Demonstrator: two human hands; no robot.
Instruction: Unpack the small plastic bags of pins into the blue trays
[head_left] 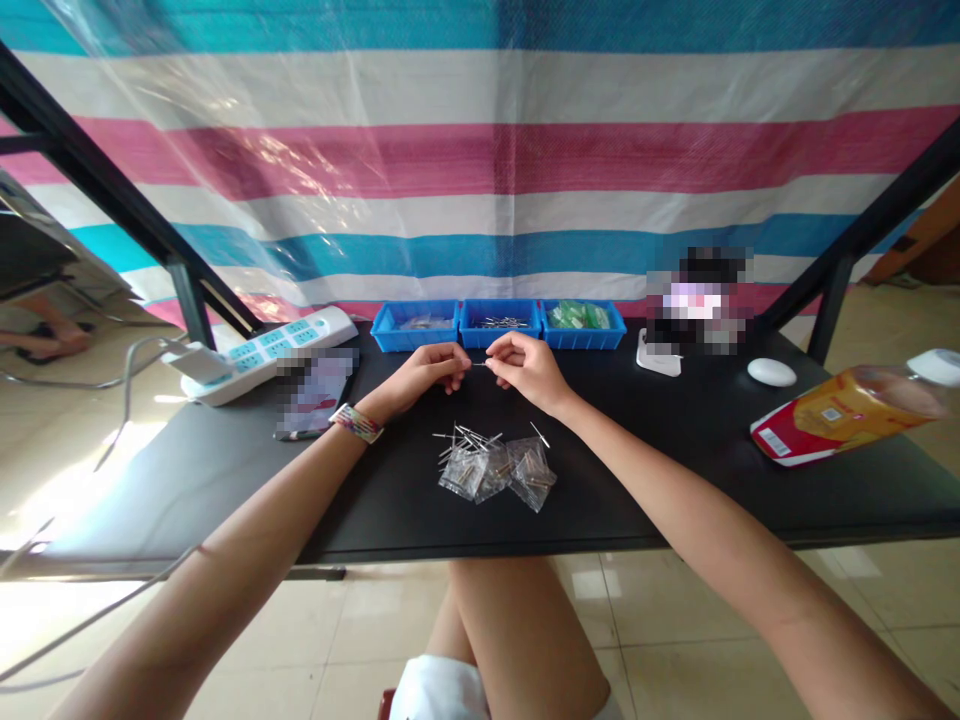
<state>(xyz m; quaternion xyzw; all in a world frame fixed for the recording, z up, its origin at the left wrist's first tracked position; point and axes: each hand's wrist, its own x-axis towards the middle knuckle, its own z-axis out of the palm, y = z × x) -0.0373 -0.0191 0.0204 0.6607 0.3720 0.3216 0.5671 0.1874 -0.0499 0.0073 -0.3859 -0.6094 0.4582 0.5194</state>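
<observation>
My left hand [431, 372] and my right hand [531, 368] face each other above the black table, fingertips pinched. Between them runs a thin metal pin [478, 364], one end in each pinch; its finer shape is too small to make out. Just behind the hands stand three blue bins. The left bin [416, 340] holds clear plastic pieces, the middle bin [501, 335] loose metal pins, the right bin [585, 338] green-and-white packets. Nearer to me lie a pile of loose metal pins [469, 440] and several small clear bags [531, 475] with pins inside.
To the left are a white power strip [277, 350] with a plugged-in adapter and a phone [319, 390]. On the right lie a white case [660, 355], a white oval object [771, 373] and a tilted drink bottle [847, 410]. A striped sheet [450, 220] hangs behind.
</observation>
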